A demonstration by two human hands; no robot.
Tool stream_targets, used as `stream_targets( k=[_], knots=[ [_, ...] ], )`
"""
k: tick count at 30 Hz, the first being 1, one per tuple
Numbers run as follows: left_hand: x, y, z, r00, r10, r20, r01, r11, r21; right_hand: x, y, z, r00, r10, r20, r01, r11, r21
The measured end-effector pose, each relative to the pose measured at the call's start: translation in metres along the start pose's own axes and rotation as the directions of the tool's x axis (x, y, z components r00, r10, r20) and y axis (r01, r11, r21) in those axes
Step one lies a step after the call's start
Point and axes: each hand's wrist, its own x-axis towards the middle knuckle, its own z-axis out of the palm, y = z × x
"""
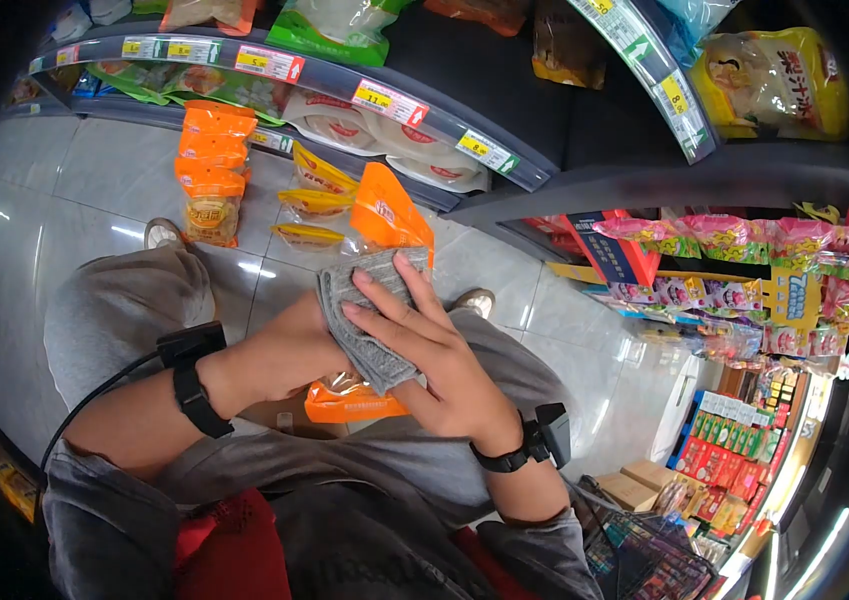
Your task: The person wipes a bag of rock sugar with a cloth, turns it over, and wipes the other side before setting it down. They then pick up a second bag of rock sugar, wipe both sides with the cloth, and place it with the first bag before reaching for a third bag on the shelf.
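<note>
My right hand (429,355) presses a folded grey cloth (381,345) against an orange-ended snack bag, its fingers laid over the cloth. The orange bag (392,212) shows above the cloth, and its lower orange end shows beneath my hands. My left hand (294,345) is closed at the bag from the left, its fingers mostly hidden behind the cloth. Just beyond stand several yellow-topped clear bags (316,200) in a row on the floor. Farther left, several orange bags (212,180) overlap in another row.
Curved dark shelves with price tags (389,101) run across the top, holding bagged goods. Hanging pink snack packs (734,240) are at the right. A black wire basket (644,550) sits at the lower right, near cardboard boxes (629,490). Grey floor tiles (74,185) lie below.
</note>
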Motion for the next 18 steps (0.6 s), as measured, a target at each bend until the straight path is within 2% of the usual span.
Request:
stream_targets(
  k=[3,6,13,15,18],
  knots=[
    [-0.002,-0.007,-0.003,0.995,0.082,0.058,-0.09,0.987,0.136,-0.001,0.004,0.003,1.0,0.012,-0.022,-0.012,1.0,-0.004],
    [-0.004,-0.008,-0.006,0.998,-0.008,0.067,-0.006,0.979,0.204,0.001,0.006,0.011,0.995,0.021,-0.098,-0.027,0.997,-0.066],
    [-0.006,-0.008,0.001,0.99,0.038,0.133,-0.059,0.986,0.159,0.004,0.01,0.018,0.955,0.04,-0.295,-0.087,0.985,-0.149],
    [-0.006,-0.008,0.003,0.984,0.059,0.171,-0.08,0.989,0.122,0.004,0.015,0.018,0.933,0.044,-0.358,-0.092,0.989,-0.117],
    [-0.007,-0.009,0.004,0.981,0.001,0.192,-0.038,0.981,0.189,0.003,0.024,0.013,0.903,0.067,-0.424,-0.098,0.994,-0.053]
  ],
)
